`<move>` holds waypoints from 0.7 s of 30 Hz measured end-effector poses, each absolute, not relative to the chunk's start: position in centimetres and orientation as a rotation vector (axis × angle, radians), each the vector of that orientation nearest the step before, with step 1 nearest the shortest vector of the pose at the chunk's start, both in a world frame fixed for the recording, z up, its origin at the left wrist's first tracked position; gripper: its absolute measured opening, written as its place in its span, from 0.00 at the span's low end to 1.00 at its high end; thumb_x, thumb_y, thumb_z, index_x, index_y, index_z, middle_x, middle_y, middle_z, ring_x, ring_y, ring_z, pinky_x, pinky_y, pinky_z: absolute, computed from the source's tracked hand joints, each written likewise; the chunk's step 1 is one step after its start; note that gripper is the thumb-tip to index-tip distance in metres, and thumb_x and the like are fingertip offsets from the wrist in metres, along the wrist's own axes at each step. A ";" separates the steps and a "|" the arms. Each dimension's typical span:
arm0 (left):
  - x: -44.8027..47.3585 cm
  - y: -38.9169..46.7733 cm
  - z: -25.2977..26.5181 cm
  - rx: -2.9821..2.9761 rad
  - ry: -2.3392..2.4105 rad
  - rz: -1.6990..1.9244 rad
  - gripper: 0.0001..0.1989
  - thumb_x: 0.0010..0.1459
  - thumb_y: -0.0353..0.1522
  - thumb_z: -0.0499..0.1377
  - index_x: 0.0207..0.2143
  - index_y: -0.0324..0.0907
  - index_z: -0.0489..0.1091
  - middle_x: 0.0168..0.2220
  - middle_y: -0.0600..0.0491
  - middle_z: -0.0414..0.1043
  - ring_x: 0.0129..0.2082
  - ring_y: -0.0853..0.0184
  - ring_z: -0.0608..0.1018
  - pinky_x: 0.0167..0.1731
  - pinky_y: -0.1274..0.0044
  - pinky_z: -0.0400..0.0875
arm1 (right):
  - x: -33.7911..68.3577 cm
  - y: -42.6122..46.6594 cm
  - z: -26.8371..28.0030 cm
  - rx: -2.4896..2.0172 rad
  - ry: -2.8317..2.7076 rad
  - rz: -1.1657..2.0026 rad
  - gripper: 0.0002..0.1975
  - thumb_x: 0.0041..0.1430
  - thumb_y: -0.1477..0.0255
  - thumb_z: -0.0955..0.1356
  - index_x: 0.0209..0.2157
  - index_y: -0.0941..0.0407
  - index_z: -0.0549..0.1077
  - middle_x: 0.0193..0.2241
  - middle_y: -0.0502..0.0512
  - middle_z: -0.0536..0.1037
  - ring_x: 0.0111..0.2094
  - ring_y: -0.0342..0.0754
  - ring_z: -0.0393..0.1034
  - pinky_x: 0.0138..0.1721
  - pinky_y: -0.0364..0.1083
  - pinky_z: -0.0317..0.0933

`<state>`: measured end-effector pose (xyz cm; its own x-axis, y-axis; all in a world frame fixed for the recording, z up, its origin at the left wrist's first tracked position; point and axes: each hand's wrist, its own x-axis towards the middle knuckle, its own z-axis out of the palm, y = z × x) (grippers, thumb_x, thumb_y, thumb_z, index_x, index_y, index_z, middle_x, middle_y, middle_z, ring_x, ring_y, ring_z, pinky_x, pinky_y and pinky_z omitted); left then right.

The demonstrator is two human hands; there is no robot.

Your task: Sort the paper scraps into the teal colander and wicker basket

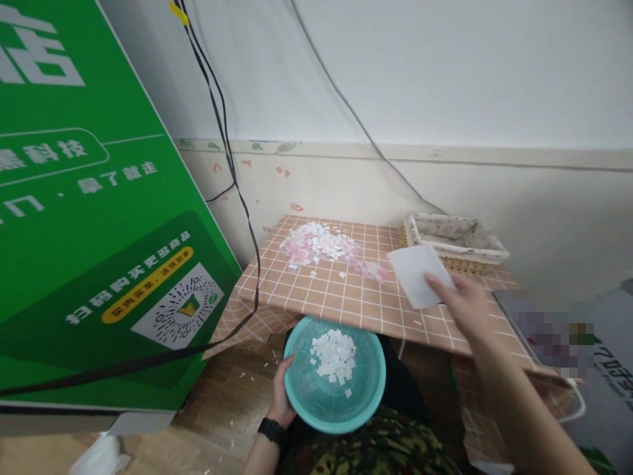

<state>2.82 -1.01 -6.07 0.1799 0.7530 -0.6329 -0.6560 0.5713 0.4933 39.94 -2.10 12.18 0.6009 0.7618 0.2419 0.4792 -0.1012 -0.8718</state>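
Note:
My left hand grips the left rim of a round teal plastic colander, which rests over my lap. Small white paper pieces are heaped inside it. Held up over the right part of the table, a white sheet of paper is pinched between the thumb and fingers of my right hand. Further back on the table lies a loose pile of white and pinkish paper bits.
A checked brown cloth covers the table. At its back right stands a lined wicker basket. A tall green printed panel leans in from the left, with a black cable hanging before it. Paper scraps dot the wooden floor.

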 end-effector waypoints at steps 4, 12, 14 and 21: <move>2.7 -1.3 -5.8 0.140 0.923 1.014 0.09 0.47 0.33 0.62 0.30 0.36 0.74 0.26 0.49 0.78 0.31 0.59 0.79 0.38 0.69 0.72 | 32.6 1.1 11.9 -1.997 -1.600 0.063 0.20 0.59 0.60 0.59 0.40 0.59 0.74 0.28 0.60 0.77 0.28 0.52 0.71 0.29 0.46 0.58; 2.4 -1.5 -5.4 0.124 0.907 1.095 0.07 0.45 0.32 0.63 0.28 0.37 0.73 0.25 0.51 0.77 0.29 0.59 0.79 0.38 0.69 0.71 | 28.7 4.0 12.9 -2.097 -1.908 -0.224 0.17 0.62 0.67 0.56 0.38 0.60 0.72 0.33 0.64 0.76 0.34 0.53 0.70 0.33 0.46 0.55; 2.4 -1.5 -5.4 0.119 0.910 1.114 0.07 0.44 0.32 0.63 0.28 0.37 0.73 0.24 0.51 0.77 0.29 0.59 0.79 0.38 0.68 0.71 | 28.2 3.8 12.9 -2.111 -1.908 -0.235 0.17 0.62 0.67 0.56 0.37 0.60 0.72 0.33 0.65 0.76 0.34 0.53 0.70 0.34 0.46 0.55; 2.5 -1.5 -5.2 0.087 0.905 1.078 0.10 0.43 0.32 0.64 0.29 0.36 0.73 0.24 0.49 0.77 0.32 0.56 0.79 0.38 0.67 0.71 | 27.6 3.2 12.0 -2.194 -1.834 -0.195 0.18 0.61 0.69 0.56 0.37 0.62 0.73 0.30 0.65 0.76 0.32 0.52 0.70 0.31 0.45 0.55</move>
<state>2.46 -1.54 -5.24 0.1628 0.7880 -0.5937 -0.7215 0.5055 0.4731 27.64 3.20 11.97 0.1874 0.9427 0.2761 0.9796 -0.1588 -0.1230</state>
